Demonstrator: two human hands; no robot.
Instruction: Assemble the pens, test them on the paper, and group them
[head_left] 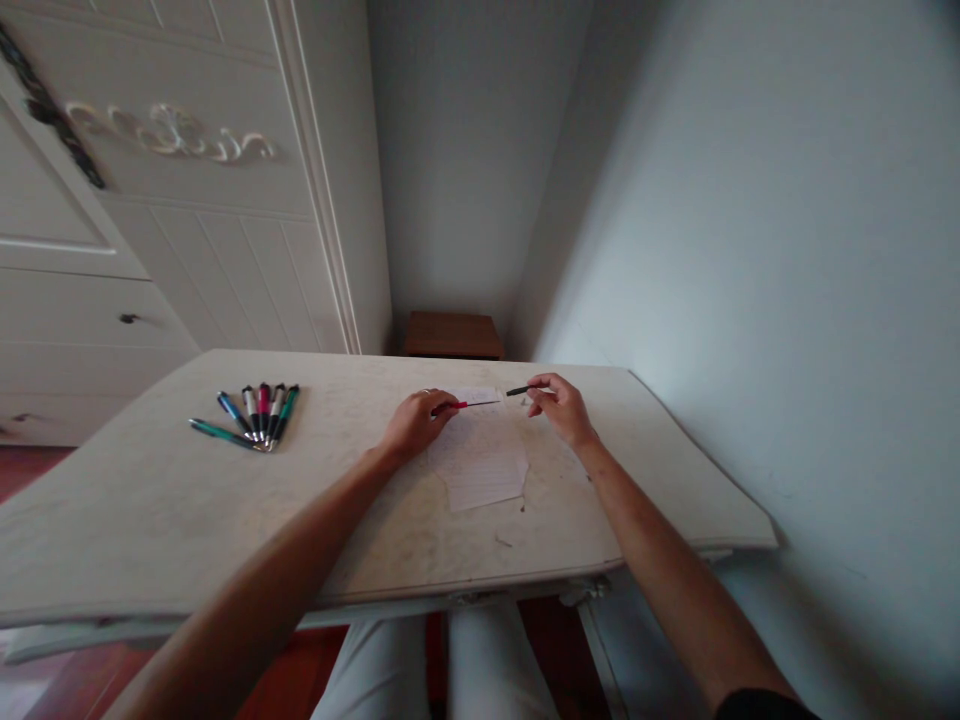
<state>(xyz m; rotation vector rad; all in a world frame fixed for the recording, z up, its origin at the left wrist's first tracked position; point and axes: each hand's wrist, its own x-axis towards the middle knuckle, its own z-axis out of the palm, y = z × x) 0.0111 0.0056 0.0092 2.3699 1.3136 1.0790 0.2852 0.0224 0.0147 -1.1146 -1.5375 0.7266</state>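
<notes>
Pinching, left hand grips a red pen part, right hand a black piece

Below your left fingers and right fingers, you have an off-white tabletop — surface worn, with brownish stains and angled corners. Left of your fingers and beyond them, note a white panelled cabinet, bearing a raised scroll ornament. Farther left of your fingers, observe an ornate dark handle and, lower, a small dark knob. Straight beyond your fingers, past the table's far edge, sits a brown wooden piece — lower part hidden. Right of your fingers rises a plain blue-grey wall. Far left of your fingers, reddish flooring shows.
</notes>
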